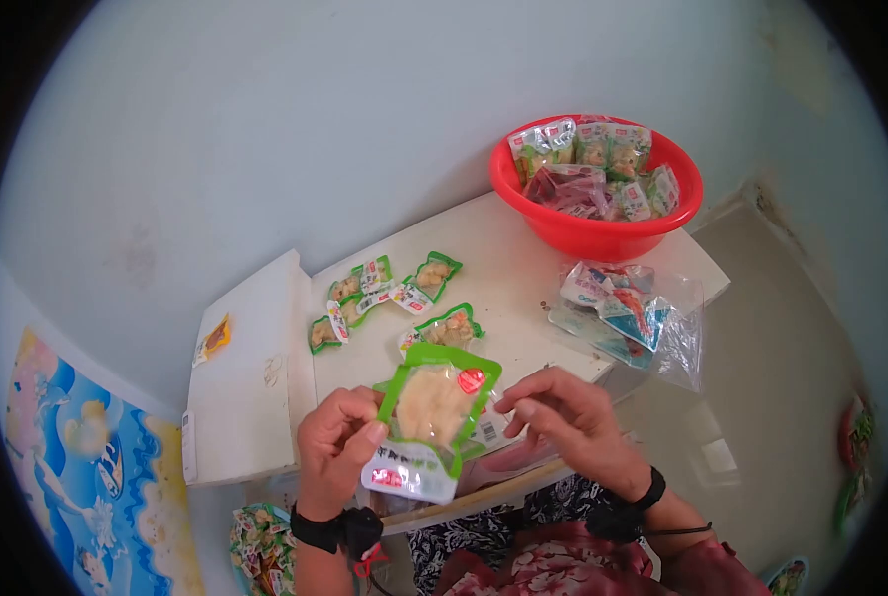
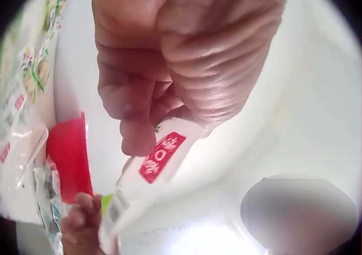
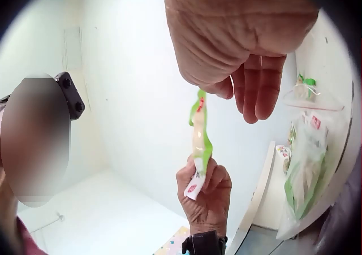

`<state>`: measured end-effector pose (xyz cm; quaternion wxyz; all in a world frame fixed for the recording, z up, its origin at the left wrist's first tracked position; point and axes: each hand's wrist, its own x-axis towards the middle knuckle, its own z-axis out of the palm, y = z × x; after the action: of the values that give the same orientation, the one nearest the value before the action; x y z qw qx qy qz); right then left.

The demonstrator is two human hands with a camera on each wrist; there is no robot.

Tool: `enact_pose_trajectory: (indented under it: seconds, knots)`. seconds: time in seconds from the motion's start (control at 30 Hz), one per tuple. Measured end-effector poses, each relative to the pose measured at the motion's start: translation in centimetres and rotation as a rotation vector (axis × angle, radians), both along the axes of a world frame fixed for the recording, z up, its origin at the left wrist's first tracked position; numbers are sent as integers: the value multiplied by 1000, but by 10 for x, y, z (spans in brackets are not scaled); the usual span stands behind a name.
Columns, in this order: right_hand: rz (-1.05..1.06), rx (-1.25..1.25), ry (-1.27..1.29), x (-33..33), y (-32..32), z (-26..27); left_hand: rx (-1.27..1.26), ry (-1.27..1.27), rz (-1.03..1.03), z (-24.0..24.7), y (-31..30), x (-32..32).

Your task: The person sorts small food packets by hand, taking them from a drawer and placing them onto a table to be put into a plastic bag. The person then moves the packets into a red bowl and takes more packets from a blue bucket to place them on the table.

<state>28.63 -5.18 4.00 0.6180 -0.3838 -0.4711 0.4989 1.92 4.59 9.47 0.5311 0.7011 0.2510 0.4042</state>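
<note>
My left hand (image 1: 336,447) pinches a clear-fronted snack pouch (image 1: 434,407) by its left side, thumb on the front. The pouch has a green border, pale pieces inside and a white printed end with a red logo, tilted toward me. My right hand (image 1: 578,427) hovers at its right edge, fingers loosely bent, the fingertips close by the green border. In the right wrist view the pouch (image 3: 199,136) appears edge-on below the right hand (image 3: 237,40). Behind it, a similar green-edged pouch (image 1: 449,328) lies on the white table (image 1: 503,268).
A red basin (image 1: 593,238) full of packets stands at the table's back right. Before it, a clear plastic bag (image 1: 677,348) with printed packaging overhangs the edge. More small pouches (image 1: 432,275) lie at the back left. An orange packet (image 1: 215,338) rests on the raised left section.
</note>
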Motion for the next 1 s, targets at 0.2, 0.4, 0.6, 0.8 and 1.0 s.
enact_pose_trajectory:
  seconds: [0.2, 0.4, 0.6, 0.8, 1.0]
  knots:
    - [-240, 47, 46, -16, -10, -18, -58, -52, -23, -17, -16, 5]
    - [-163, 116, -310, 7, -9, 12, 13, 115, -188, -23, -21, 12]
    - [24, -116, -38, 2, -3, 7, -25, 194, -241, -34, -23, 23]
    - [-4, -65, 49, 9, 8, -19, -162, 164, -98, -53, -34, 45]
    - [-164, 22, -46, 19, 14, -17, -327, 408, -86, -27, -58, 56]
